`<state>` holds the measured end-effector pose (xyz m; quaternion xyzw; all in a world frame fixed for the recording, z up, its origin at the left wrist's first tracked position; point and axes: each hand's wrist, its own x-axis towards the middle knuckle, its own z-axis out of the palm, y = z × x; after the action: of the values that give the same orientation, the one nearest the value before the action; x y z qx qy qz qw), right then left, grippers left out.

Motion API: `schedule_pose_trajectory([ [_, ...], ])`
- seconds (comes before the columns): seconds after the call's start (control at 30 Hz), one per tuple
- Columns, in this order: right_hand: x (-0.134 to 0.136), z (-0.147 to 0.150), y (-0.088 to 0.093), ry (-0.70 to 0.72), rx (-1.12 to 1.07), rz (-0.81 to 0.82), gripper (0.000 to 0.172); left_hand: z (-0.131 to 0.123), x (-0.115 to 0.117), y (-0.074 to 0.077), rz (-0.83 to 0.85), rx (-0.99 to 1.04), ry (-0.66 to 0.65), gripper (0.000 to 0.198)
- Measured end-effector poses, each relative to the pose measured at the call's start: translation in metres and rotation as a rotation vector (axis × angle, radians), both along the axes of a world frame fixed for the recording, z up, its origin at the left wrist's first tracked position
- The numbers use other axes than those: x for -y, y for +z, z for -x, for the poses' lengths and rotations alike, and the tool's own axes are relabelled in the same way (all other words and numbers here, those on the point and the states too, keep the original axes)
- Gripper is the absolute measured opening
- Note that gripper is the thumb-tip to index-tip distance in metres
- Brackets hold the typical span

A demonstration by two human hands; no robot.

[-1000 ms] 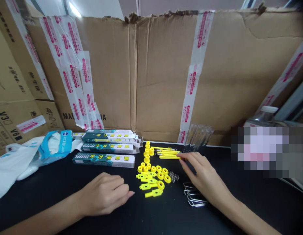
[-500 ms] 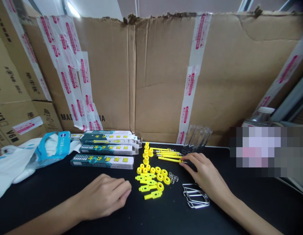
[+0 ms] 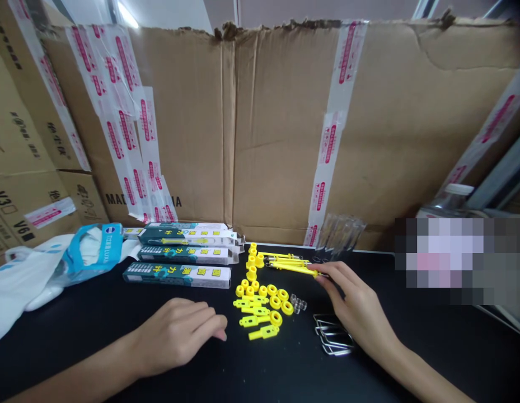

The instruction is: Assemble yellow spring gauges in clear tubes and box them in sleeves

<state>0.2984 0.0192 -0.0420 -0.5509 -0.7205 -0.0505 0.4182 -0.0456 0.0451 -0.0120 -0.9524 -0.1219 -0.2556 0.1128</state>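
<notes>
My right hand reaches over the right end of a row of yellow spring-scale rods. Its thumb and index finger pinch the end of the nearest yellow rod, which is slightly lifted at that end. Beneath its wrist lie bent silver wire stands. My left hand rests on the black table with its fingers curled and nothing visible in them. Between the hands are yellow slotted pieces, yellow rings, small yellow caps and tiny clear pieces.
Several printed spring-scale boxes lie at the back left, some with open flaps. Left of them is a white and blue plastic package. Clear tubes lean against the cardboard wall. A capped bottle stands at right, beside a blurred-out patch.
My right hand has closed on the nearest rod's end, and that rod has shifted slightly. My left hand stays nearly in place, its fingertips a little changed.
</notes>
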Motion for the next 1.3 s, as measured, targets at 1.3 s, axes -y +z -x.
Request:
schedule_pose_trajectory([
  [1.3,0.029,0.035,0.006,0.158,0.396,-0.038,0.022,-0.006,0.002,0.005,0.029,0.016,-0.019,0.013],
])
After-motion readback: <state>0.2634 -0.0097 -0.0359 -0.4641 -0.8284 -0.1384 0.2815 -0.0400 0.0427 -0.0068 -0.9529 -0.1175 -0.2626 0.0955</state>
